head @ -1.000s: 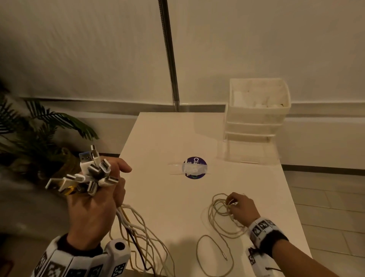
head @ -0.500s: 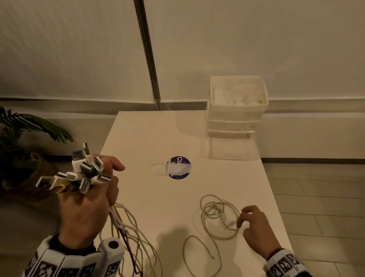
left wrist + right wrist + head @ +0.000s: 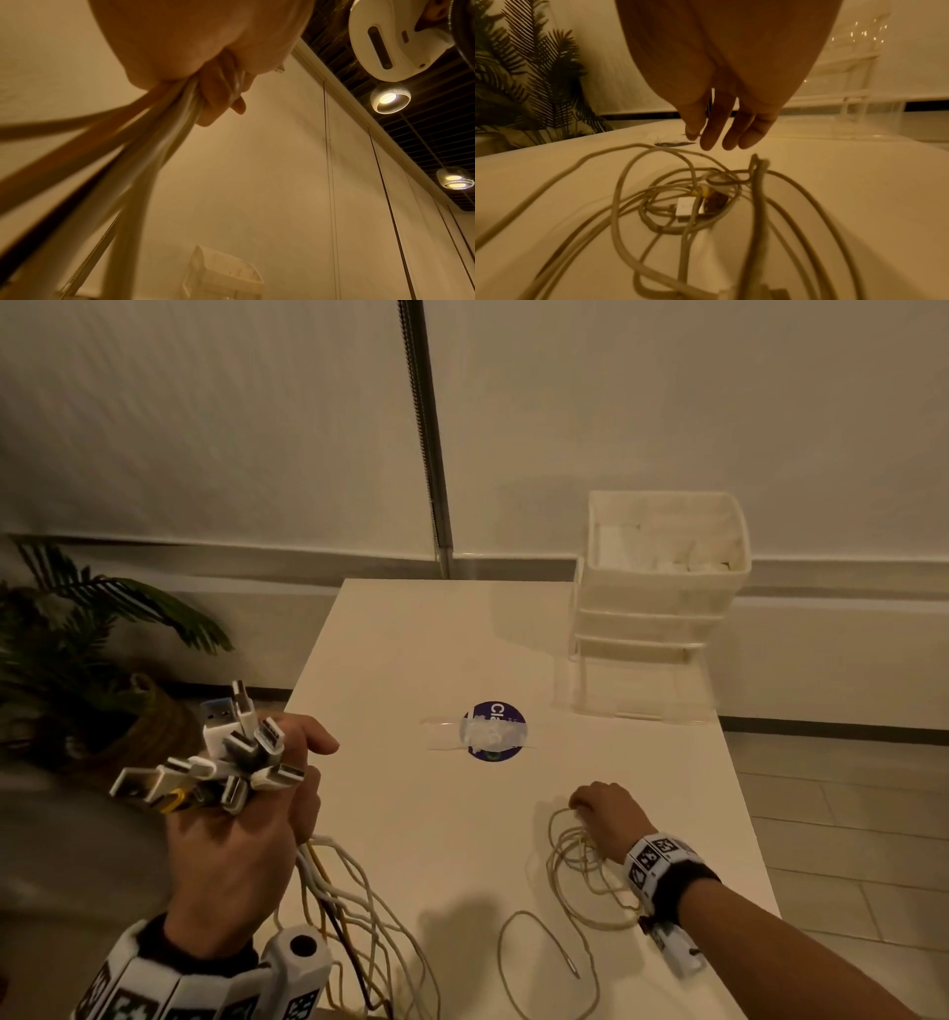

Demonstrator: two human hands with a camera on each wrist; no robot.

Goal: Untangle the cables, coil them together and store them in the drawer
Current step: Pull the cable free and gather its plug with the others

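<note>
Bundle [image 3: 328, 906]: gripped in left hand [image 3: 231, 855], just off table's near-left edge; plugs [image 3: 226, 757] fanned out above fist, cords trailing down past wrist toward near table edge.
Left hand: raised, back toward head camera, fingers curled tight round cords; in wrist view cords [image 3: 159, 130] leave fist as one thick sheaf.
Loose cable [image 3: 580, 870]: lying on table [image 3: 411, 660], front right, in rough overlapping loops; one long loop trailing toward near edge; white plug [image 3: 685, 207] inside loops.
Right hand [image 3: 606, 819]: low over far side of loose cable, palm down, knuckles toward drawers; in wrist view fingers [image 3: 721, 130] nearly straight, slightly spread, tips past coil; holding nothing; touching cable or not: cannot tell.
Hands: well apart, left raised, right low at table.
Drawers [image 3: 657, 608]: white stacked unit at far-right corner of table; top tray open, pale contents inside, too blurred to name; lower drawers pushed in.
Sticker [image 3: 495, 731]: round, dark blue, taped at table's middle, between hands and drawers.
Plant [image 3: 77, 660]: on floor, left of table.
</note>
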